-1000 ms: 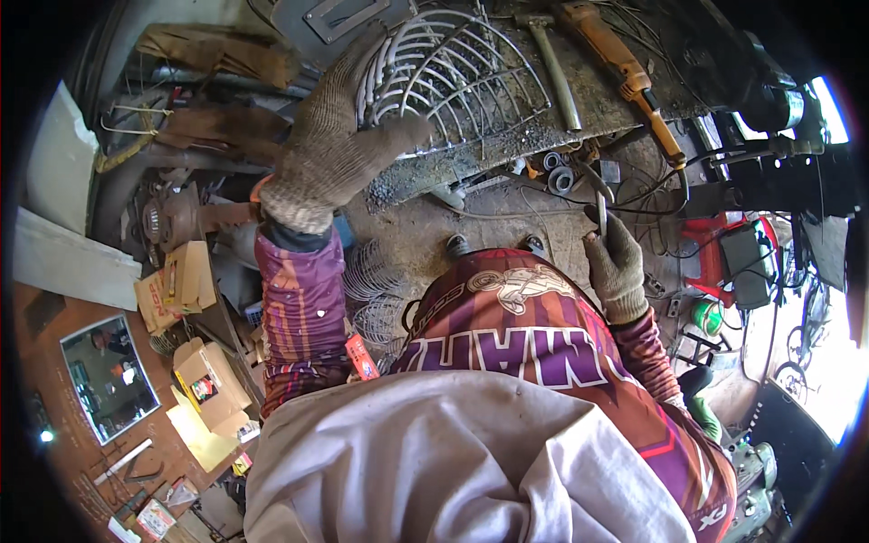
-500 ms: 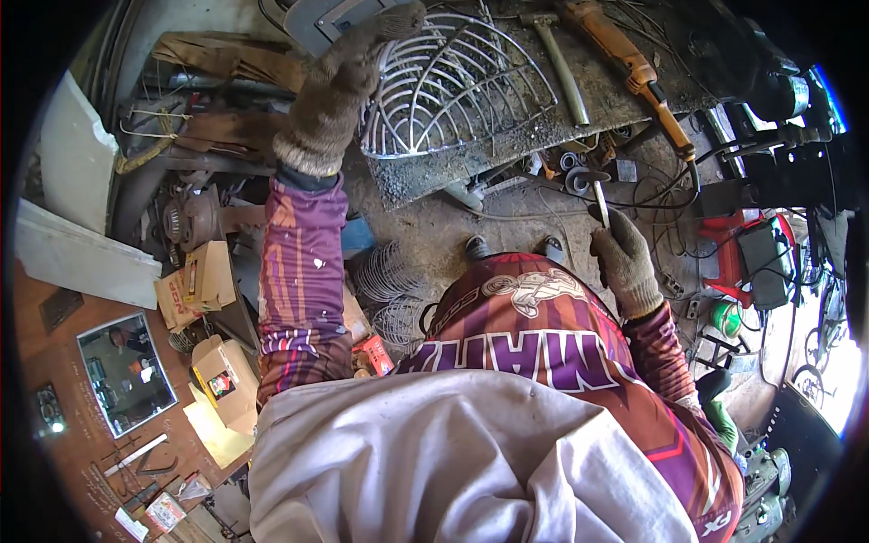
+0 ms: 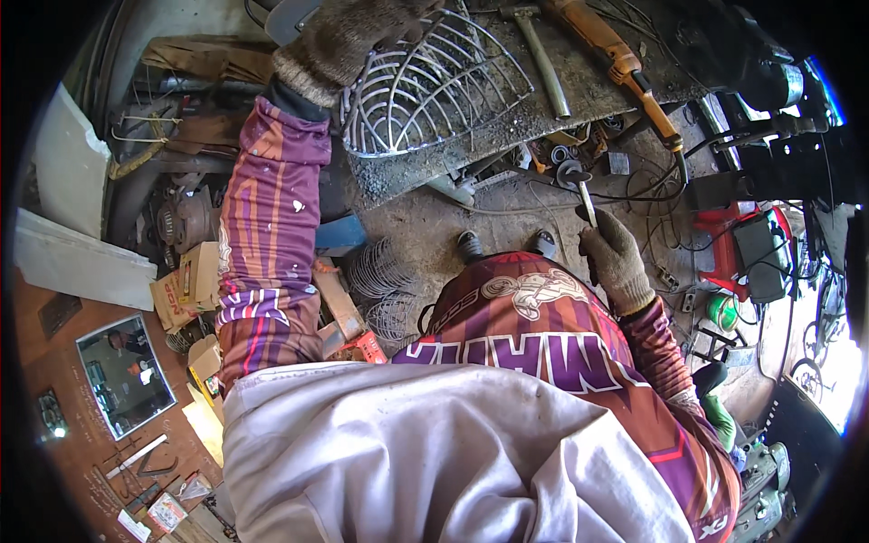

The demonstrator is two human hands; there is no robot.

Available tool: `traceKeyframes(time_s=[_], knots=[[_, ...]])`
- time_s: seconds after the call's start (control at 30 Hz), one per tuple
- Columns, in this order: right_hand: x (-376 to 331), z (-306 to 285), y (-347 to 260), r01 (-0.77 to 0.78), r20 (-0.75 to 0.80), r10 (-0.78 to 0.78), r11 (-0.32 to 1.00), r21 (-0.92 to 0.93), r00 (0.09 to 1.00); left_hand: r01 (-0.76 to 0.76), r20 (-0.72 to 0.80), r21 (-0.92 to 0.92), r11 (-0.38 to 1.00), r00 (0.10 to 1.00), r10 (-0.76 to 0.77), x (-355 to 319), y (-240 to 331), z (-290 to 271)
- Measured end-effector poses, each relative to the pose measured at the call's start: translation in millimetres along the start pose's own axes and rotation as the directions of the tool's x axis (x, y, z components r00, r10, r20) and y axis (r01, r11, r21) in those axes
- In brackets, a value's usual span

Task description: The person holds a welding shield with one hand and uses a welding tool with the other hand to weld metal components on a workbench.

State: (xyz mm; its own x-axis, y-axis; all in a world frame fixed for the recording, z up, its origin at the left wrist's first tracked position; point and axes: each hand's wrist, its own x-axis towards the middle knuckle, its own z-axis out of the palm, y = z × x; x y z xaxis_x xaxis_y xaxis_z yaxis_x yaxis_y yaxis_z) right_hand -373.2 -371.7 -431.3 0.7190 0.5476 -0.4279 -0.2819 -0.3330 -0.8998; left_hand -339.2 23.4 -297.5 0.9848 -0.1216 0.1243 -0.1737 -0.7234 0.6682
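Observation:
A curved metal wire grille (image 3: 434, 90) lies on the near left corner of the grimy workbench (image 3: 489, 149). My left hand (image 3: 358, 45), in a dirty knit glove, is closed over the grille's far left side; its fingertips partly hide against the dark bench at the picture's top edge. Lower and to the right, my gloved right hand (image 3: 617, 258) is wrapped around a small hammer-like tool (image 3: 588, 204) with a pale shaft pointing up and away. The tool's head is hard to make out against the clutter behind it.
On the bench rest a hammer (image 3: 543, 68) and an orange power tool (image 3: 620, 59) with a cord. Stacked wire coils (image 3: 385, 281) stand on the floor, beside cardboard boxes (image 3: 195, 281). To the right are a red-framed machine (image 3: 724, 244) and loose cables.
My left hand has come further over the grille's left side. The whole view has shifted slightly, and my right hand still holds the tool in nearly the same pose.

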Motion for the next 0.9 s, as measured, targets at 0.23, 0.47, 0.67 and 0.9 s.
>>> traceKeyframes(time_s=[0.23,0.47,0.67,0.9], knots=[[1.5,-9.3,1.0,-0.068,0.006,0.068,0.996,0.056,0.998,0.033,0.066,0.053,0.998,0.997,-0.036,-1.0,-0.8,-14.1],[9.0,-10.8,-4.1,0.006,0.003,-0.007,0.994,0.112,1.0,0.043,0.182,0.133,0.99,0.981,-0.067,-37.0,51.8,-73.5],[16.4,-7.0,1.1,-0.007,0.009,0.007,1.0,0.01,1.0,0.137,-0.176,0.3,0.944,0.981,-0.087,-70.5,113.8,-32.3],[27.5,4.9,10.0,0.204,0.15,-0.179,0.963,-0.178,0.972,-0.531,0.362,0.197,0.824,0.821,0.442,-58.0,92.1,-14.7]])
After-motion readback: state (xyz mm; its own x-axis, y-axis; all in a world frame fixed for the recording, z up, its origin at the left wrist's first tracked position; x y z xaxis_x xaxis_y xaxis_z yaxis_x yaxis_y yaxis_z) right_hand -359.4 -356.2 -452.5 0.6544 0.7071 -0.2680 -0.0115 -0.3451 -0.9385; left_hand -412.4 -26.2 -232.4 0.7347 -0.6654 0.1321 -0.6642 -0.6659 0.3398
